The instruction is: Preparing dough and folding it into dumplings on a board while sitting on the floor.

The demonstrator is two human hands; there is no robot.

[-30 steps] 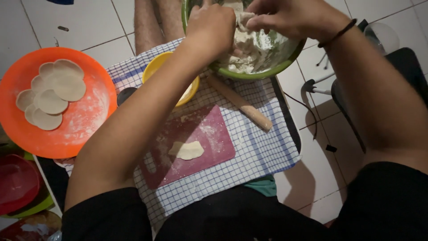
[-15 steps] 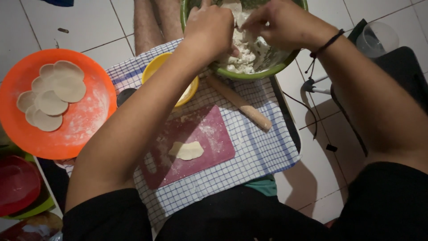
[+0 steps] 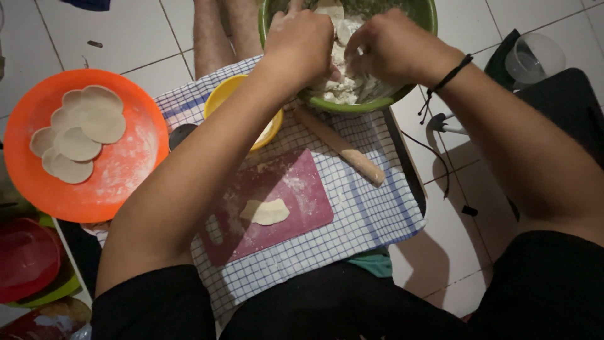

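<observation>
The dough mass (image 3: 343, 88) lies in the green bowl (image 3: 377, 104) at twelve o'clock, directly under both hands. The left hand (image 3: 301, 39) curls over its near-left part and the right hand (image 3: 393, 47) digs in from the right, fingers bent and pinching dough between them; both are equally near.

Just below the bowl one wooden rolling pin (image 3: 343, 146) runs from eleven to five o'clock. One yellow bowl (image 3: 234, 94) sits at ten o'clock. One small dough piece (image 3: 265, 212) rests on the maroon cutting board (image 3: 302, 195). At nine o'clock, the orange plate (image 3: 119, 182) carries about six flat dough rounds (image 3: 78, 133).
</observation>
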